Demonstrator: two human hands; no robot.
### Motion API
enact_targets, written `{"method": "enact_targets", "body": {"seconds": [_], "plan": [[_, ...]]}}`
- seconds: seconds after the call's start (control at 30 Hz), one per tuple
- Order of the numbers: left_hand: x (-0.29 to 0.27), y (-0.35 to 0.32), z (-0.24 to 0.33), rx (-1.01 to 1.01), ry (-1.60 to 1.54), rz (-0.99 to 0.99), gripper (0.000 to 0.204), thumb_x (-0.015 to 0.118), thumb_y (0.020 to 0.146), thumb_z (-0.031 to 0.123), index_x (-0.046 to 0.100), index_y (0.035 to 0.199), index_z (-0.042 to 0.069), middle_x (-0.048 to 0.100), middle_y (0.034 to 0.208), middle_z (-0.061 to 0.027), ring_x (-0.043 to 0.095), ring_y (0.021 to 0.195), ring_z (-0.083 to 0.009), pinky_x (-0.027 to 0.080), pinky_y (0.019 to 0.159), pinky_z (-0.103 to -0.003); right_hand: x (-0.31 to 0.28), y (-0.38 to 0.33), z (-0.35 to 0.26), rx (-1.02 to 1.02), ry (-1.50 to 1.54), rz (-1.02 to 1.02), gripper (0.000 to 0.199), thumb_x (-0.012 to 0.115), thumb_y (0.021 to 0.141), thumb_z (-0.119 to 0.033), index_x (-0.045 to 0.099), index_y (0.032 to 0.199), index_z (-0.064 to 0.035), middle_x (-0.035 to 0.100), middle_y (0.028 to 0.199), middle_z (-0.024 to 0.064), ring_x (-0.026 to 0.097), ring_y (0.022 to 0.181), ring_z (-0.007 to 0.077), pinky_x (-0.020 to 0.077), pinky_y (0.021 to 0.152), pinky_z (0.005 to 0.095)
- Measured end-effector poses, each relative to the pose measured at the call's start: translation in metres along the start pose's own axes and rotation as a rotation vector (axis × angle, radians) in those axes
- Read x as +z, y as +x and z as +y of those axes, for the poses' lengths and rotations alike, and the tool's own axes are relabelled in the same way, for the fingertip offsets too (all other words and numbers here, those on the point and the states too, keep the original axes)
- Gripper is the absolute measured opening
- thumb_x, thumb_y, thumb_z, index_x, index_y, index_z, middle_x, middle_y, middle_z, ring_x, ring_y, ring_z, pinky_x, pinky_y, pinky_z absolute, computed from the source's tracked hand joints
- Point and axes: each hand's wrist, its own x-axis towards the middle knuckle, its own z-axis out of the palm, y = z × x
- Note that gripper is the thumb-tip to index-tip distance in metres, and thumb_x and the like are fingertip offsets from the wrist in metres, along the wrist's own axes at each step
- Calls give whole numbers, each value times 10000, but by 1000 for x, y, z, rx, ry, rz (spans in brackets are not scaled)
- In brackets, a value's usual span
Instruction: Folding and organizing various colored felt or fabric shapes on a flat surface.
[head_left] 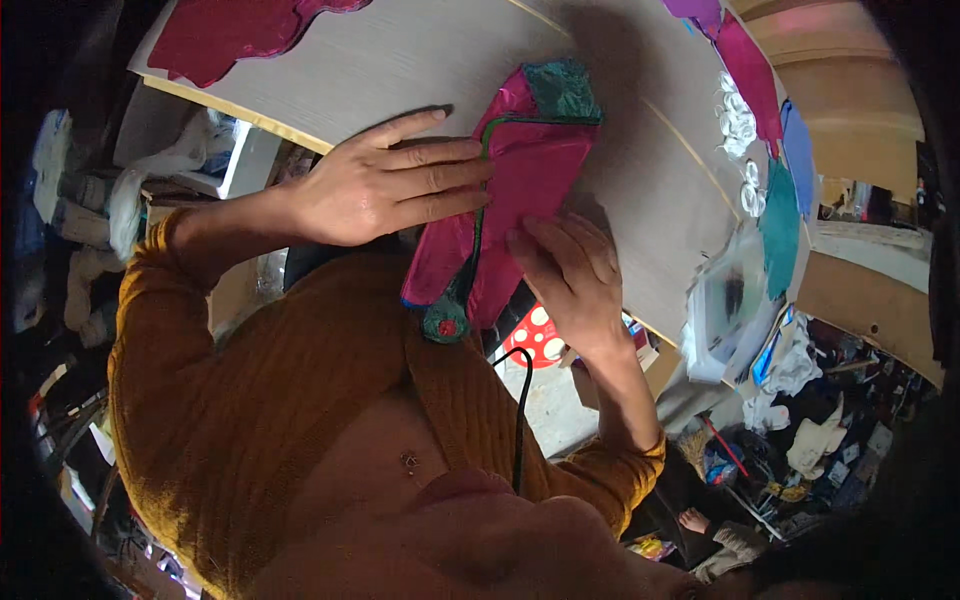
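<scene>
Across the upper half of the frame runs a pale wooden table [400,60], its edge slanting from upper left down toward the right, and it carries everything being worked. Near its middle lies a magenta fabric piece [520,180] with a teal patterned end toward the top and a dark green cord [478,215] trimming its left edge; the lower end hangs off the table edge, where a small round teal ornament with a red centre [445,325] dangles. The cloth seems laid flat so the cord can be kept along its border.

More magenta cloth [230,35] sits at the upper left, and a strip of magenta, blue and teal pieces [775,160] runs down the right side of the frame beside a clear plastic bag [725,300].

Reaching in from the left, the left hand [385,185] lies flat with fingers straight and close together, fingertips pressing the cord's edge. From the lower centre the right hand [570,275] curls over the fabric's lower right, fingers bent and pressing down; whether it pinches the cloth cannot be told.
</scene>
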Motion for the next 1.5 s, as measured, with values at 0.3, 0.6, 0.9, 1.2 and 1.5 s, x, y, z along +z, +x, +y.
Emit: {"method": "enact_targets", "body": {"seconds": [0.3,0.6,0.9,1.2,1.5], "plan": [[-4,7,4,-160,-148,38,372,689,777,188,694,1142,116,642,1262,-39,528,1285,-214,314,1159,-488,-10,3,-1,228,122,27,329,711,735,-51,716,1064,-77,703,1022,71,628,961,246,505,837,367],[-6,26,17,-605,-359,239,151,774,777,185,703,779,52,691,944,-69,599,1009,-256,417,924,-389,-15,31,-8,923,792,140,195,645,905,46,591,1085,-6,706,960,93,647,878,124,513,788,256],[8,44,18,-642,-88,292,184,783,751,193,655,711,67,581,782,-50,557,831,-261,399,765,-380,-13,32,6,1064,926,130,298,681,905,3,525,1158,11,696,910,75,649,819,113,513,743,237],[2,42,18,-595,-172,372,152,768,740,177,660,735,70,598,831,-48,562,849,-265,401,788,-381,-28,40,23,1204,955,-17,272,733,895,-103,588,1098,6,698,873,51,625,770,73,472,606,225],[18,14,16,-372,-155,353,183,760,698,187,702,826,70,666,993,-66,595,995,-255,434,887,-431,-20,11,14,855,694,113,211,726,830,5,652,1025,-28,713,956,78,641,789,150,498,680,263]]}}
